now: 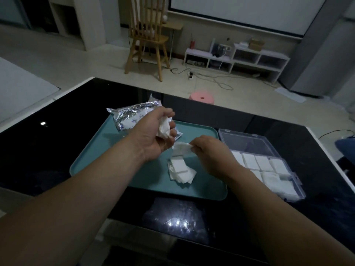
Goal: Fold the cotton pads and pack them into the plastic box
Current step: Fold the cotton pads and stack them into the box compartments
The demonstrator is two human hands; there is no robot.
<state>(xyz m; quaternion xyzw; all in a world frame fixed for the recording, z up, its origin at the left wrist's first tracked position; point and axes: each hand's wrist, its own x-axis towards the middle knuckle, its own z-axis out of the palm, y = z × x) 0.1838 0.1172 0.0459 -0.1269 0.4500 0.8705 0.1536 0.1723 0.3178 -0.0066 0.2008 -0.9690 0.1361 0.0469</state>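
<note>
My left hand (153, 133) is raised over the teal tray (99, 150) and grips a small bunch of white cotton pads (163, 128). Just right of it, my right hand (209, 148) pinches a single white cotton pad (181, 147) by its edge. Below both hands, a loose heap of cotton pads (180, 170) lies on the tray. To the right of the tray stands the clear plastic box (269, 169), lid open toward the back, its compartments holding several white folded pads.
A silver foil pad packet (130, 117) lies torn open at the tray's far left corner. Everything sits on a glossy black table (48, 143). Beyond the far edge are a pink stool (201, 97) and a wooden chair (148, 35).
</note>
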